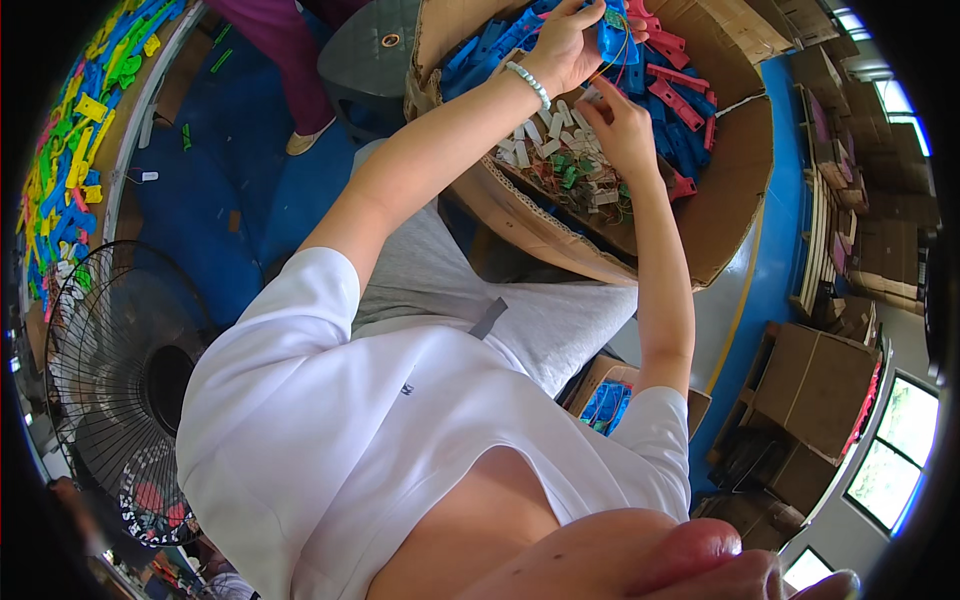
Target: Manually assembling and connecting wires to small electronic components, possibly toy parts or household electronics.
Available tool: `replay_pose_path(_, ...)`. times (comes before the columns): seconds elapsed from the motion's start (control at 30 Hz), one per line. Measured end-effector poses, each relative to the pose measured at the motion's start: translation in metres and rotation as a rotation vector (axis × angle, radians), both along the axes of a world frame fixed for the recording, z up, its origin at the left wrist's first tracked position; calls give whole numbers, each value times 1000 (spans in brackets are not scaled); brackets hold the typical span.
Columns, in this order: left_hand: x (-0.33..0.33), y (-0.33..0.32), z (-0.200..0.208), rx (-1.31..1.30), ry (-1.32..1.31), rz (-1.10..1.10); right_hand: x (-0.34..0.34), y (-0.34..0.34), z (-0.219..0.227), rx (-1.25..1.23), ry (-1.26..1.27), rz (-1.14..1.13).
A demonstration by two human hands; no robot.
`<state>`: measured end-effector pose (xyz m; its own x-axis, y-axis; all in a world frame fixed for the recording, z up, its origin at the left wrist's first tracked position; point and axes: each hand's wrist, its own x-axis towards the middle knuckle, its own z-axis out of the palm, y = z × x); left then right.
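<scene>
An open cardboard box (pixel 745 150) stood under the right hand's fingers (pixel 606 97). White plastic pieces (pixel 540 145) lay inside, left of them; blue parts (pixel 688 148) and pink parts (pixel 677 105) lay right.

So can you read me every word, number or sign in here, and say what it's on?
Round patterned patch by the black fan: white lettering around its edge, but I won't copy out its words.
White shirt: a small dark mark on it, too small to read.
Blue plastic piece in the left hand: no writing I can make out.
</scene>
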<state>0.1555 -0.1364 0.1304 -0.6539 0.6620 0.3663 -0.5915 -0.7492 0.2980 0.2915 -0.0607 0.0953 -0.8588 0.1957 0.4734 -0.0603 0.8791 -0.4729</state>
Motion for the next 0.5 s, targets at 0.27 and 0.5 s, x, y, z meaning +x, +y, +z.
replay_pose_path(0.27,-20,8,-21,-502,216,349,14,12,25,-242,138,-26)
replay_pose_path(0.5,15,4,-25,-665,442,344,32,34,44,-157,276,-354)
